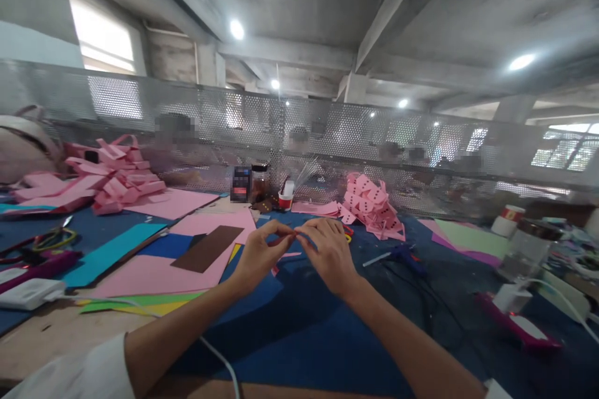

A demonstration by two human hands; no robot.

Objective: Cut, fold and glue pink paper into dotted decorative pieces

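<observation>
My left hand [264,252] and my right hand [329,255] meet fingertip to fingertip above the blue table covering [299,349]. Both are closed in a pinch. Whatever lies between the fingertips is too small to make out. Just below them shows a small pink paper piece [275,270], and I cannot tell whether it touches the fingers. Red and yellow handles [348,234] peek out behind my right hand. Further right lies a blue glue gun [408,259] with its cord. On the left, a brown sheet [208,249] rests on pink paper [154,275].
A heap of pink strips [124,177] is at the back left, and dotted pink pieces [372,206] are piled behind my right hand. A jar [259,184] and cup [285,194] stand before the perforated screen [322,137]. Purple power strips [533,331] flank both sides; a white cable [219,355] crosses the front.
</observation>
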